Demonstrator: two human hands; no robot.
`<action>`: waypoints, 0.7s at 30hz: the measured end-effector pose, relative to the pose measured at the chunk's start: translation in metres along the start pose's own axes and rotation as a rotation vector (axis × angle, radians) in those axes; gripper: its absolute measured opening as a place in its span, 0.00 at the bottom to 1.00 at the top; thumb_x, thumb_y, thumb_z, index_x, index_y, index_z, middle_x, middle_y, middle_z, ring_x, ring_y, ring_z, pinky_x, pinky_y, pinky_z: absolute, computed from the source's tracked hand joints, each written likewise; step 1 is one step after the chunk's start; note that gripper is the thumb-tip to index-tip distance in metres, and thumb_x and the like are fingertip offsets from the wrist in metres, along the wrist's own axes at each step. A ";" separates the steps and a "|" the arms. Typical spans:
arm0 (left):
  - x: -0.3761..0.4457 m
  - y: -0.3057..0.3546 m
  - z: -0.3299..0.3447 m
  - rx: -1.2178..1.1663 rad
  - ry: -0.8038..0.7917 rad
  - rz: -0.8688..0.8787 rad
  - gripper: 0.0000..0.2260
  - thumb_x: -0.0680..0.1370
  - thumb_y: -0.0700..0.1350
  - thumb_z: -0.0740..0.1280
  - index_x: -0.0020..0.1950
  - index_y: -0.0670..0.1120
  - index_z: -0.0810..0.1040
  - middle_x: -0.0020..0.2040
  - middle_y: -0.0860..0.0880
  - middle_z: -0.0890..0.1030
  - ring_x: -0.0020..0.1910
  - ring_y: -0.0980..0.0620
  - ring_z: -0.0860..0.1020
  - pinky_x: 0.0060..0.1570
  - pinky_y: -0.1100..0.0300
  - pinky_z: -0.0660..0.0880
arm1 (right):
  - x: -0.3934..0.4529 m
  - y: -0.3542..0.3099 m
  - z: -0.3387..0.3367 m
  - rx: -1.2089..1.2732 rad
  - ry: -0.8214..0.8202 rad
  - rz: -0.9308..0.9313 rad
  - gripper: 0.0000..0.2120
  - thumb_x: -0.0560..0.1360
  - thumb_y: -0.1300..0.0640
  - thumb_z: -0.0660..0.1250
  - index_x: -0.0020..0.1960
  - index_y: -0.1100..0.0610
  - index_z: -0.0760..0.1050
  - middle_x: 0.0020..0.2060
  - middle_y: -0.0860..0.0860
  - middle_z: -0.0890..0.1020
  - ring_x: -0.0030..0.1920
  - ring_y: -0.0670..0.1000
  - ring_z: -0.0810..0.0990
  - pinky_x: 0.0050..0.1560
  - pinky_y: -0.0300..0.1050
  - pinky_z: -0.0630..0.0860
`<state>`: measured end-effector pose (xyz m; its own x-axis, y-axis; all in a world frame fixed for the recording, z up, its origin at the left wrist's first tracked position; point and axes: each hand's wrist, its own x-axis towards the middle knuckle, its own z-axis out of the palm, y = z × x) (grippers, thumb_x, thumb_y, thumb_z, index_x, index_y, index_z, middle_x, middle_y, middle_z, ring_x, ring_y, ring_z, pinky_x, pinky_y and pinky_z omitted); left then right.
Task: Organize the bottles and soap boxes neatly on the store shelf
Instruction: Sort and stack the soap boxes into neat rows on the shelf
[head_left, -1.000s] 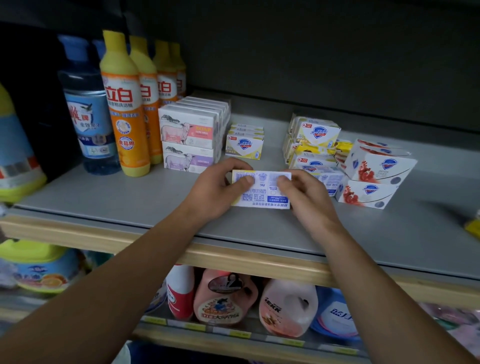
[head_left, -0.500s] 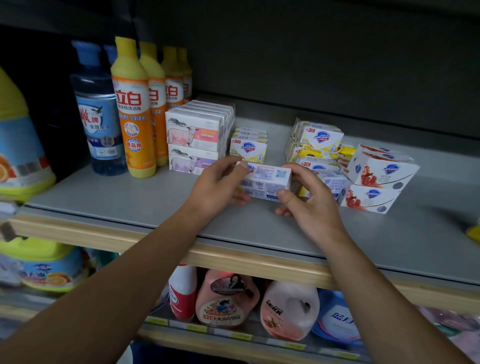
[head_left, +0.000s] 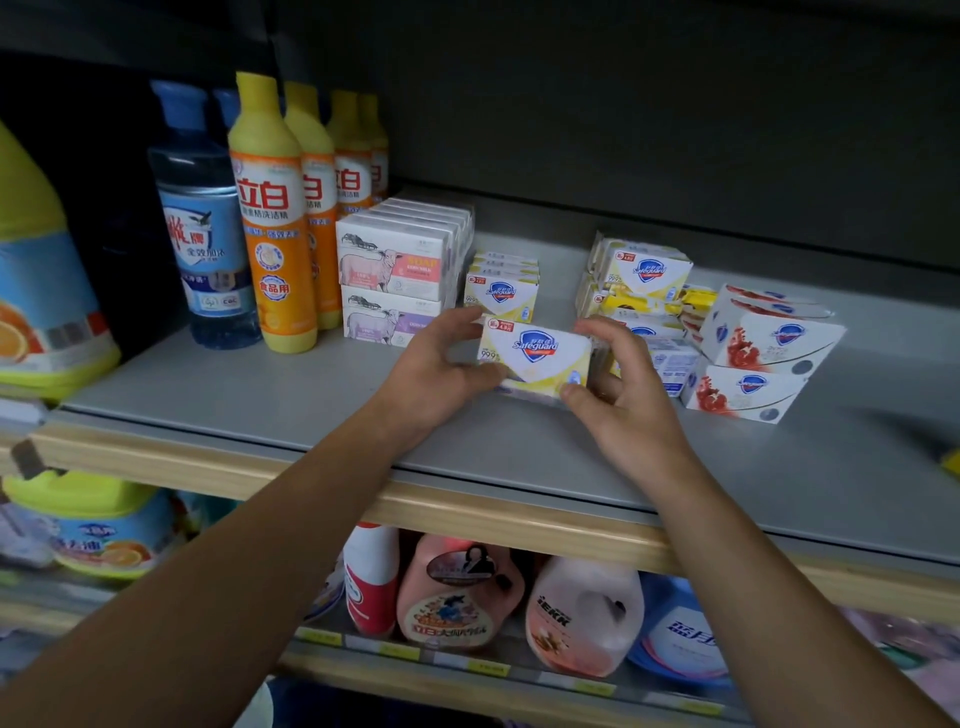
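Head view: soap box (head_left: 535, 358) between hands.

Four yellow bottles (head_left: 272, 218); two pomegranate boxes (head_left: 763, 338).

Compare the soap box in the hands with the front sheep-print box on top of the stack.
The held Safeguard box is white and yellow with a blue shield; the sheep box is white with a pink panel. The Safeguard box is gripped by left hand and right hand; the sheep box rests stacked, untouched. Both face forward.
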<state>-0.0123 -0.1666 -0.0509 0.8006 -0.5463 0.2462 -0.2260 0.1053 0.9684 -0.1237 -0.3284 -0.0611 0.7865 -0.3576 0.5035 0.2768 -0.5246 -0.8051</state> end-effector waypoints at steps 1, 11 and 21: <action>-0.001 0.001 0.000 0.007 -0.009 -0.009 0.29 0.72 0.30 0.72 0.71 0.43 0.70 0.63 0.44 0.78 0.58 0.54 0.78 0.56 0.58 0.78 | 0.001 0.001 0.000 0.006 -0.004 0.017 0.29 0.73 0.72 0.68 0.66 0.46 0.70 0.68 0.50 0.69 0.62 0.47 0.78 0.58 0.41 0.77; -0.008 0.008 0.001 0.072 -0.048 0.223 0.24 0.69 0.26 0.73 0.63 0.42 0.78 0.59 0.41 0.81 0.58 0.45 0.80 0.59 0.54 0.78 | 0.000 0.001 0.001 -0.354 0.004 -0.043 0.23 0.72 0.64 0.72 0.65 0.56 0.73 0.58 0.52 0.77 0.58 0.51 0.75 0.60 0.43 0.71; 0.001 -0.010 0.001 0.540 0.026 0.201 0.22 0.74 0.39 0.72 0.68 0.46 0.75 0.59 0.47 0.81 0.59 0.51 0.79 0.60 0.58 0.74 | 0.001 0.001 0.004 -0.501 0.017 -0.041 0.24 0.73 0.62 0.71 0.68 0.55 0.72 0.64 0.51 0.73 0.63 0.49 0.72 0.60 0.33 0.63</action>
<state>-0.0103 -0.1692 -0.0607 0.7241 -0.5384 0.4311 -0.6213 -0.2377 0.7466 -0.1203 -0.3260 -0.0626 0.7703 -0.3391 0.5400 0.0049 -0.8437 -0.5368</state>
